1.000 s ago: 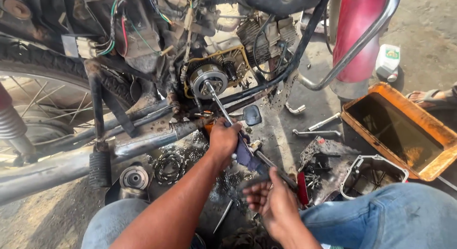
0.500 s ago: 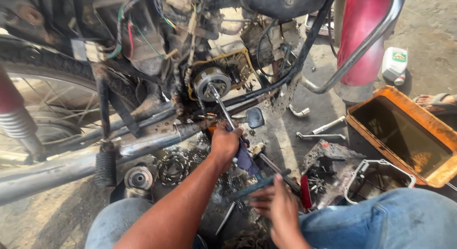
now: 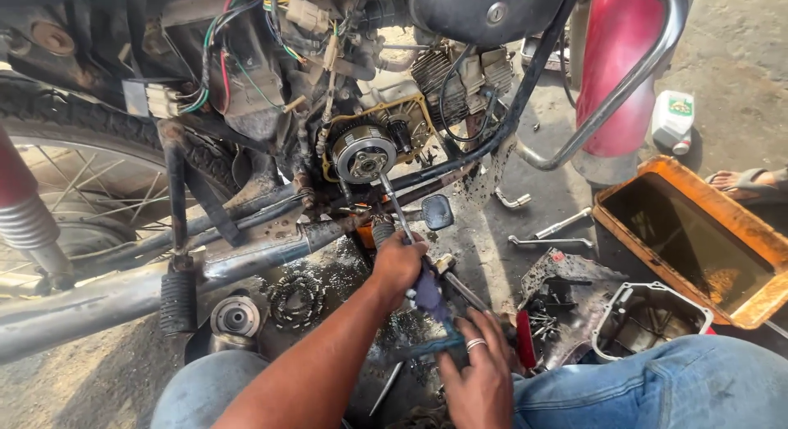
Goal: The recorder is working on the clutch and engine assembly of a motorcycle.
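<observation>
A motorcycle (image 3: pixel 271 109) fills the upper part of the view, seen from above by a person crouched beside it in blue jeans. Its spoked rear wheel (image 3: pixel 90 191) with a knobbly black tyre lies at left, a glossy red tank or panel (image 3: pixel 616 76) stands at upper right, and bundles of green, red and white wires hang over the greasy engine. The engine's side is open, showing a round, ridged metal clutch (image 3: pixel 364 154) ringed by a yellowish gasket.

At right, on the dusty concrete, sits a rusty orange rectangular tray (image 3: pixel 743 293) holding dark liquid. Below it lies a grey cast-metal engine cover (image 3: pixel 648 318), hollow side up. Behind the tray stands a small white plastic bottle (image 3: pixel 673 121) with a green label.

The left hand (image 3: pixel 400 263) is closed in a fist around the handle of a long thin steel tool (image 3: pixel 392 203), whose tip reaches up to the clutch. The right hand (image 3: pixel 474 378), wearing a silver ring, rests lower with fingers curled over dark oily parts on the ground; what it grips I cannot tell.

Smaller pieces lie about: a toothed sprocket (image 3: pixel 295 298), a round metal hub (image 3: pixel 235 318), two steel wrenches (image 3: pixel 552 236) and a small black mirror (image 3: pixel 437 211).
</observation>
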